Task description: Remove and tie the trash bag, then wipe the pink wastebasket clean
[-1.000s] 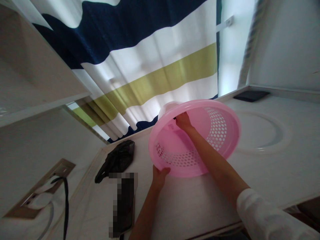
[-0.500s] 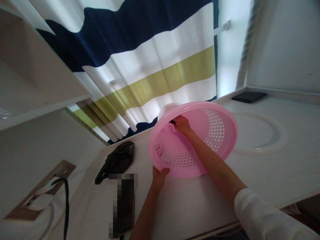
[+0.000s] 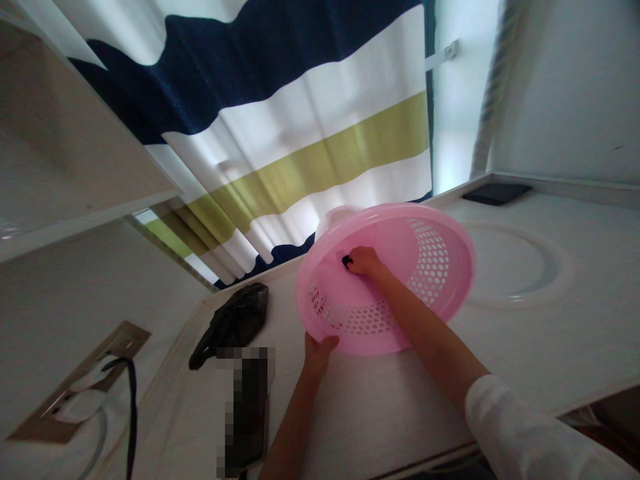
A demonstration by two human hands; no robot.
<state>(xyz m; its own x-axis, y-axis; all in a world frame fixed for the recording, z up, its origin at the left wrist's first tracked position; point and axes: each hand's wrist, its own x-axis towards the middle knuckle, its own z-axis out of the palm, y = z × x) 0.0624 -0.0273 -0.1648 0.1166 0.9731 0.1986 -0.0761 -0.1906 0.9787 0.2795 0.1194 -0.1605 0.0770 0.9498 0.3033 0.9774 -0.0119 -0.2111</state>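
A round pink plastic basket [image 3: 390, 320] with perforated sides is tipped so its open mouth faces me. My left hand [image 3: 319, 353] grips its lower left rim, the thumb over the edge. Inside the basket, my right hand [image 3: 364, 260] is closed on a small black object [image 3: 347, 261] against the inner surface; most of that object is covered by the fingers, and its kind cannot be made out. Part of something white [image 3: 333, 217] shows behind the basket's upper left rim.
A translucent round ring-like lid [image 3: 555, 280] lies right of the basket on the white table [image 3: 525, 347]. A flat black item [image 3: 497, 193] rests in the back corner. On the left are a black plastic bag [image 3: 240, 317], a blurred-out dark device [image 3: 250, 413] and a socket with plugs [image 3: 83, 400].
My right hand has moved down a little inside the basket with the small black object. My left hand and the basket have stayed in place.
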